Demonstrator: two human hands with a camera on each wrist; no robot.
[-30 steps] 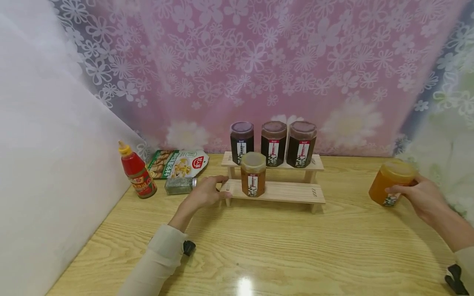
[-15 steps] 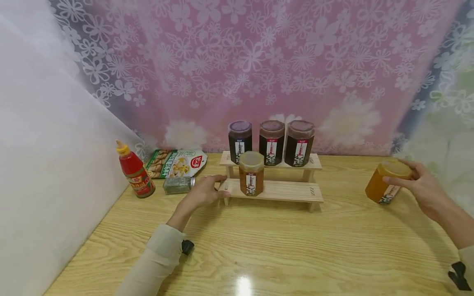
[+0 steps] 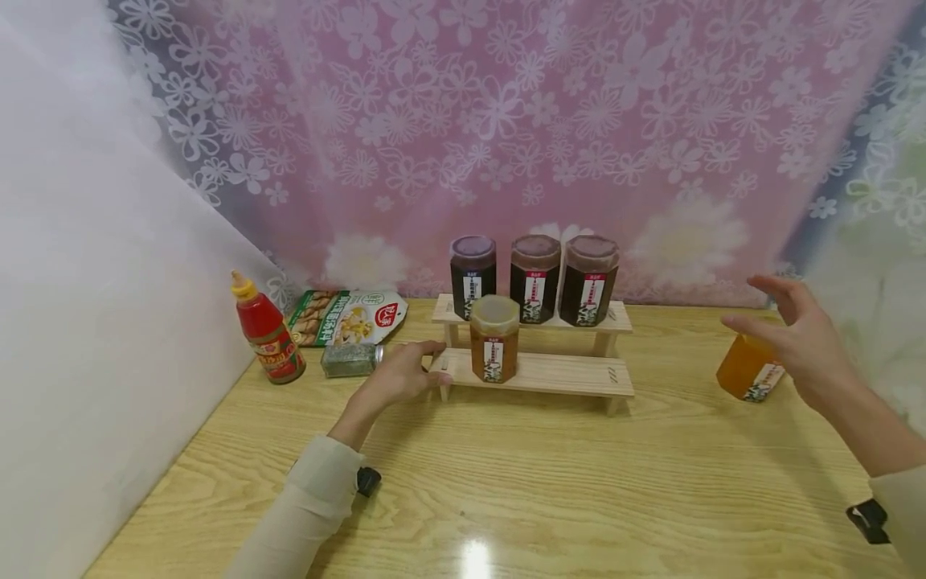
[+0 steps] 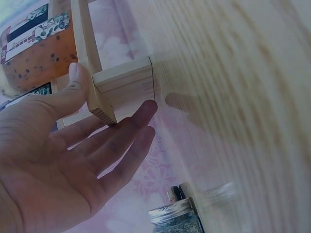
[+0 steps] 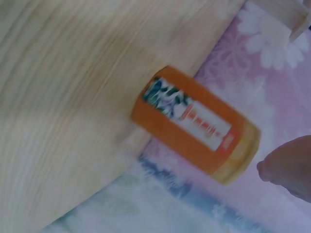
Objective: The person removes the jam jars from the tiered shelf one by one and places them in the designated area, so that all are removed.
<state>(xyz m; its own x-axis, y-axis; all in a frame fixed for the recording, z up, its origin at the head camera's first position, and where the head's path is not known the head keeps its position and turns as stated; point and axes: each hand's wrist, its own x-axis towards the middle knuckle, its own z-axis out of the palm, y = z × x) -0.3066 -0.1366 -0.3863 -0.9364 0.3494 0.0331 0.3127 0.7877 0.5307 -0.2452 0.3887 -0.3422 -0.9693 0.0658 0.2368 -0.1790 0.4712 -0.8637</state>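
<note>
Behind the table [image 3: 579,490], surfaced in pale yellow-brown wood grain, the view is closed off by a pink-mauve sheet [image 3: 499,153] printed with white flowers, larger blurred daisies being seen low down and blue-grey bands toward both sides. The left side is bounded by a plain white surface [image 3: 87,273], the right by a pale green floral area [image 3: 886,273]. A bright reflection [image 3: 476,558] is noted on the tabletop, low centre.

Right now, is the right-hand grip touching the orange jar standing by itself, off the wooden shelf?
Apart. The right wrist view shows floral curtain between the lid of the orange jar and the right-hand grip.
</note>
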